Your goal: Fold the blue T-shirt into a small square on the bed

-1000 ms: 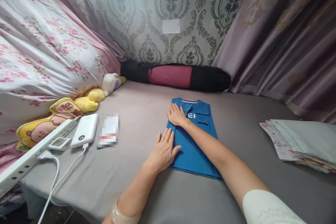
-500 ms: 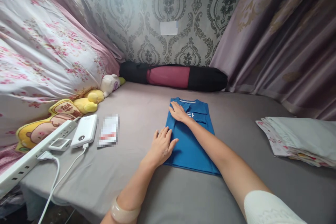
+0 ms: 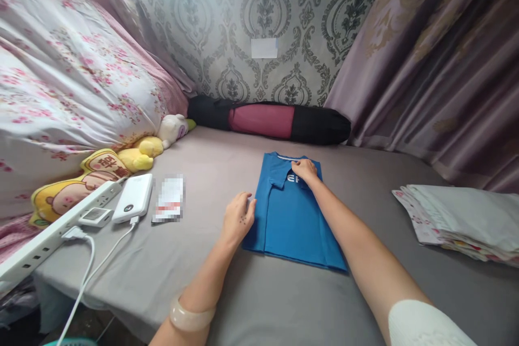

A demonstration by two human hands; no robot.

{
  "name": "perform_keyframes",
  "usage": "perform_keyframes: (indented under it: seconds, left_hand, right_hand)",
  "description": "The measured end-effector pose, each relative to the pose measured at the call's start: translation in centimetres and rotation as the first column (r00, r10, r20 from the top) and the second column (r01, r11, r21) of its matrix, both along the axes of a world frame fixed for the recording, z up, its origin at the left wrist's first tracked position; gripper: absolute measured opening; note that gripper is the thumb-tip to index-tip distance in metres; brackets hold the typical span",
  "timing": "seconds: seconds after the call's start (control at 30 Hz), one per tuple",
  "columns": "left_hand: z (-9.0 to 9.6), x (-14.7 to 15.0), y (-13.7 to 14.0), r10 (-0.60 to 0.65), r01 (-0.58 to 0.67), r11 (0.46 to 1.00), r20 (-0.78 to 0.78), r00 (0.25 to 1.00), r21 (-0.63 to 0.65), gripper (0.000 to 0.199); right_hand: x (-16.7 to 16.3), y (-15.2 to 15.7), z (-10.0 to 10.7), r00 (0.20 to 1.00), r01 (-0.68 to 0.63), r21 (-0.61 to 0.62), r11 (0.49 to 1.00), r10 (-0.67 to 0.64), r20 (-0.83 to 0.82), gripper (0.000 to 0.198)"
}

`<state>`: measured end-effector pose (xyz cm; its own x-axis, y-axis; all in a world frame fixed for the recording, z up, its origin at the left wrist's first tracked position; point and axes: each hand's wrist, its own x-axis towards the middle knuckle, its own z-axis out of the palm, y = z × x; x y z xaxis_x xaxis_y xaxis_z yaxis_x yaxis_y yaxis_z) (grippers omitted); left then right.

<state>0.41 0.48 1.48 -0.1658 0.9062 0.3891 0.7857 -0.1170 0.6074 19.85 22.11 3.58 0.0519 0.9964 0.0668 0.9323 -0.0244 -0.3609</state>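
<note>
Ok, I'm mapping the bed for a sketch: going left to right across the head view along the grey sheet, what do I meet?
Power strip → power bank → left hand → blue shirt → stack of folded linens.

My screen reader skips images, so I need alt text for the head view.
A folded blue shirt lies on a grey bed; the left hand rests at its left edge, and the right hand presses near the collar. A white power bank lies to the left.
</note>
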Motion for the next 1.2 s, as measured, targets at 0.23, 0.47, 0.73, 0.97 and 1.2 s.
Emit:
perform_keyframes:
  seconds: [0.23, 0.47, 0.73, 0.97, 1.2]
  left_hand:
    - [0.5, -0.5, 0.1, 0.122, -0.114, 0.991, 0.110, 0.987, -0.071, 0.022]
    - [0.6, -0.5, 0.2, 0.163, -0.148, 0.983, 0.151, 0.975, -0.106, 0.022]
    - [0.5, -0.6, 0.2, 0.164, -0.148, 0.983, 0.153, 0.975, -0.112, 0.023]
    - [0.6, -0.6, 0.2, 0.170, -0.148, 0.980, 0.167, 0.971, -0.135, 0.024]
    - [0.7, -0.5, 0.2, 0.166, -0.146, 0.981, 0.153, 0.974, -0.129, 0.023]
  right_hand:
    - [-0.9, 0.1, -0.6, 0.999, 0.020, -0.026, 0.999, -0.021, -0.038, 0.023]
    - [-2.4, -0.8, -0.1, 0.988, -0.040, 0.136, 0.990, 0.059, -0.142, 0.017]
    - [-5.6, -3.4, -0.6, 0.905, -0.399, 0.282, 0.873, 0.424, -0.031, 0.019]
    - [-6.5, -5.0, -0.9, 0.887, -0.460, 0.113, 0.881, 0.452, 0.092, 0.020]
    - [-7.3, -3.9, 0.4, 0.893, -0.445, 0.109, 0.889, 0.430, 0.136, 0.037]
